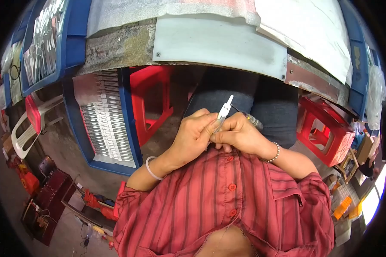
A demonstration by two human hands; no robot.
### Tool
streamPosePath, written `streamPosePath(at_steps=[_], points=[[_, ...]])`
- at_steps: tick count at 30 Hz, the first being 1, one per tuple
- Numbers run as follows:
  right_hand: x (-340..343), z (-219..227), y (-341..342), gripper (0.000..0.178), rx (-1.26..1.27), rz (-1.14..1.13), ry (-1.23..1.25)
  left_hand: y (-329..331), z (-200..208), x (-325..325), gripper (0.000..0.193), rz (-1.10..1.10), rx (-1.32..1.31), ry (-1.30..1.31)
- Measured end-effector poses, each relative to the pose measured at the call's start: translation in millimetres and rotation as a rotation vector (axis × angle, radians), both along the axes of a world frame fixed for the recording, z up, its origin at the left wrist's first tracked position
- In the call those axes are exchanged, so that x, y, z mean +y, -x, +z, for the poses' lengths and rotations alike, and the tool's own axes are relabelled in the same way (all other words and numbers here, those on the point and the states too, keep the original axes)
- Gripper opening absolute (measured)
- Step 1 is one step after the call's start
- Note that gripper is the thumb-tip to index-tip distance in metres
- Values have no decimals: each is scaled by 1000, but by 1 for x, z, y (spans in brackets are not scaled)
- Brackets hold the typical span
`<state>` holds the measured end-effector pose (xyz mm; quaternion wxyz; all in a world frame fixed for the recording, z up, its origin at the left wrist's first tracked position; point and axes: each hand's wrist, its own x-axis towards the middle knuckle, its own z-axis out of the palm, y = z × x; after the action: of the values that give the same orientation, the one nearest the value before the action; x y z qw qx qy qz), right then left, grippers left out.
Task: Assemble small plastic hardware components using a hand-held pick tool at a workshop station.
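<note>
In front of my shirt, above my lap, both hands are closed together on a slim silver-white metal piece [224, 112] with a narrow tip pointing up and away. My left hand [196, 133] pinches its lower end from the left. My right hand [237, 132] meets it from the right, fingers curled. A thin tool with a dark shaft and a rounded greyish-yellow handle [255, 123], resembling a screwdriver, lies against the right hand's back fingers; how it is held is hidden. The lower end of the metal piece is covered by my fingers.
A worktable with a pale plate [218, 43] along its edge stands ahead. Left of my legs, a blue crate [128, 128] holds rows of silver pieces; another blue crate [75, 47] stands higher at far left. Red stools [138, 98] flank my legs, one at right [326, 143].
</note>
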<state>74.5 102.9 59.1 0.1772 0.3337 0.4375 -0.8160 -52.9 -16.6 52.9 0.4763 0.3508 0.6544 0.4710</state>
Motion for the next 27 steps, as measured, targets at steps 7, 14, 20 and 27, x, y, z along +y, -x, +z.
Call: streamPosePath(at_steps=[7,14,20,27], points=[[1,2,9,26,-26,-10,-8,9,2,0,16,-18,3,7],[0,9,11,16,-8,33,30,13,8,-7,16,-42,52,-26],[-2,12,13,16,-13,60,38,15,11,-12,16,-46,78,-39],[-4,13,14,15,-4,76,70,15,12,-16,15,-44,71,-59]])
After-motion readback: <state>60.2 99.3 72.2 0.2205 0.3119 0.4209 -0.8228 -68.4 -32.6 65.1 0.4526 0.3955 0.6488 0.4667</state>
